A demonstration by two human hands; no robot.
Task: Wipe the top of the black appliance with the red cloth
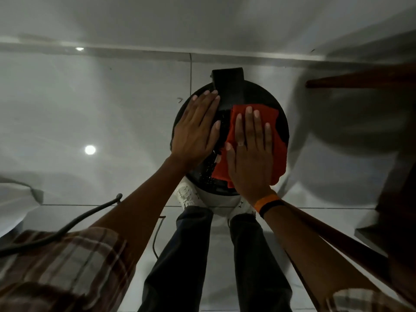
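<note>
A round black appliance (263, 95) stands on the floor right in front of my feet, seen from above, with a black box-like part at its far edge. White specks dot its top near the middle. My left hand (194, 129) lies flat on the left side of the top, fingers spread, holding nothing. My right hand (251, 152) presses flat on the red cloth (278, 149), which covers the right half of the top.
Glossy pale floor tiles (101, 109) surround the appliance. A black cable (78, 221) runs across the floor at lower left. Brown wooden furniture (360, 79) stands at the upper right and along the right edge. My white shoes (188, 194) touch the appliance's base.
</note>
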